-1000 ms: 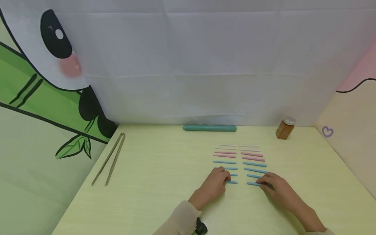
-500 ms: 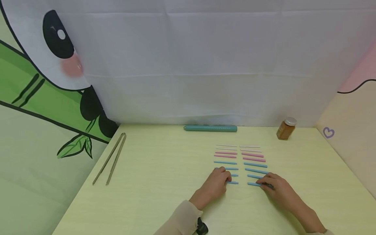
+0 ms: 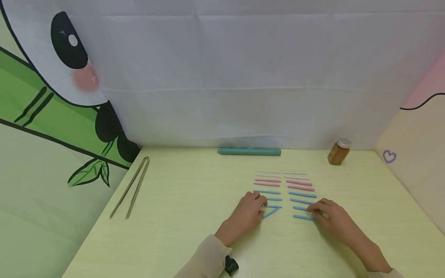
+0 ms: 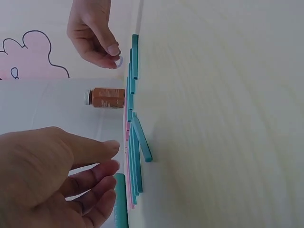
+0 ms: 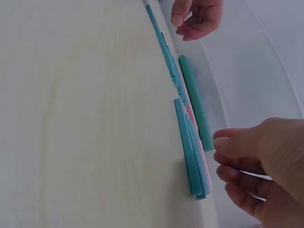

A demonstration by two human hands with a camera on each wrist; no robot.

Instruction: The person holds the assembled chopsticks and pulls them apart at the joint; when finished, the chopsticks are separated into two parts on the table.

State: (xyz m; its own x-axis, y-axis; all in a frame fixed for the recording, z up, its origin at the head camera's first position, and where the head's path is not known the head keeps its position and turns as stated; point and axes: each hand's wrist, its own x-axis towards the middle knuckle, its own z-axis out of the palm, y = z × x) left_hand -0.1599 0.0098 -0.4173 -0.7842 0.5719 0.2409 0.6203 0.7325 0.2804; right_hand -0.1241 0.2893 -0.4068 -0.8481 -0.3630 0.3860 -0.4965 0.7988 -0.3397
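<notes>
Two columns of thin sticks lie on the table: white at the back, pink behind, blue in front. Over the left ends of the front blue sticks hovers my left hand [image 3: 243, 214], fingers loosely bent and holding nothing. The front stick of that column, a blue stick [image 4: 142, 140], lies slanted, its far end by the stick behind it. Beside the right column, my right hand [image 3: 335, 220] is raised with loosely bent fingers. Nothing is between its thumb and fingers in the right wrist view. Below it lies the front blue stick [image 5: 188, 147] of that column.
A green ridged cylinder [image 3: 248, 151] lies at the table's back edge. Metal tongs [image 3: 130, 187] lie at the left. A small brown jar [image 3: 337, 153] with a silver lid stands at the back right. Printed cloth walls surround the table.
The front blue stick of the left column has turned from straight to slanted. My left hand has lifted off it, back and leftward. My right hand has risen from the front right stick.
</notes>
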